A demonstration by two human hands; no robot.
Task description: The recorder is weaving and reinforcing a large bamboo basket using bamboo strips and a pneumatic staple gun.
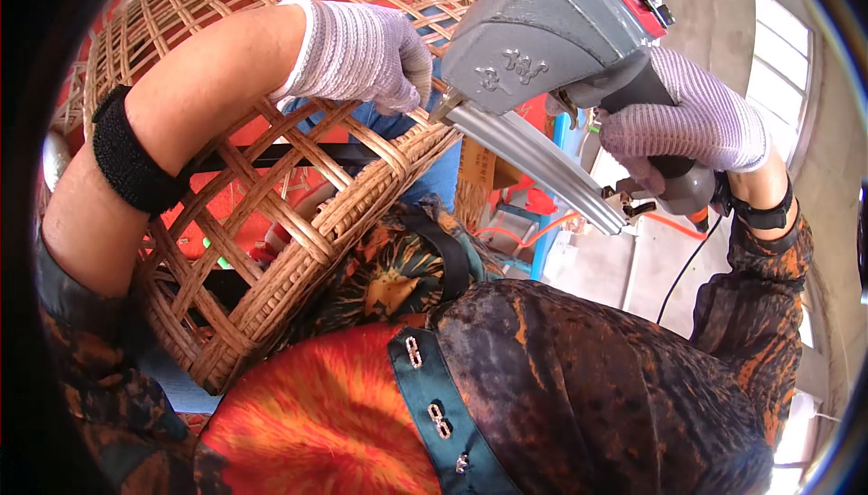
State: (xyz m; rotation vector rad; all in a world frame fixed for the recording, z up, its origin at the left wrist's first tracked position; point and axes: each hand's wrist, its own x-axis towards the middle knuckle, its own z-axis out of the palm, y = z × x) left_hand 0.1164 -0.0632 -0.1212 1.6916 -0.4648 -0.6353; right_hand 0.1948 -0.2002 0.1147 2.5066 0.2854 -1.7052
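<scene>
Brown wicker meets a grey fastening tool

From the left, we see the wicker piece (262, 292) sweeping from eight to eleven o'clock, its open lattice bounded by a thick bundled rim. At eleven o'clock our gloved left hand (366, 56) has its fingers curled in at the rim; we cannot tell whether they are clamped on a strand. The grey tool (542, 52) fills one o'clock, its nose close beside those fingertips; contact with the cane is unclear to us. At two o'clock our gloved right hand (687, 115) is wrapped around the tool's handle, above an orange hose (678, 226) at three.

As we judge it, the weaving in view is done and the rim bundled; fastening seems under way, but how many spots remain we cannot tell.
</scene>
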